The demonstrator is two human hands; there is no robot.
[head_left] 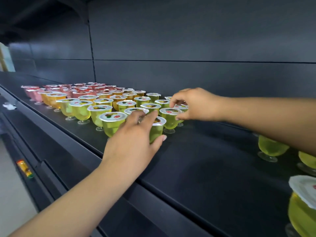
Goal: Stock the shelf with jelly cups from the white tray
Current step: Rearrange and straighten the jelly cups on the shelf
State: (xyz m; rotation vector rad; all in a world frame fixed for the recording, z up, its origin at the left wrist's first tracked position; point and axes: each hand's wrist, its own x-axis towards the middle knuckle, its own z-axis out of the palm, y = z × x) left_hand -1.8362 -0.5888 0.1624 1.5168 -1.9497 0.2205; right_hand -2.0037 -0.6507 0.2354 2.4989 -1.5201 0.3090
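Head view: left hand (135,141) gripped a green jelly cup (156,130) by its body near the shelf (196,161) front edge, right hand (193,104) pinched the next cup (170,119) at its lid rim; cups looked light, thin-walled, tippy on stems, best held mid-body.

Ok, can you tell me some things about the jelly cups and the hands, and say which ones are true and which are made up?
1. The left hand grips a green jelly cup at the front of the group. True.
2. The shelf is white. False: it is black.
3. Pink cups stand at the far left end of the group. True.
4. The right hand hangs away from the cups. False: its fingers touch a green cup's lid.
5. Every cup has lost its lid. False: the cups are sealed.
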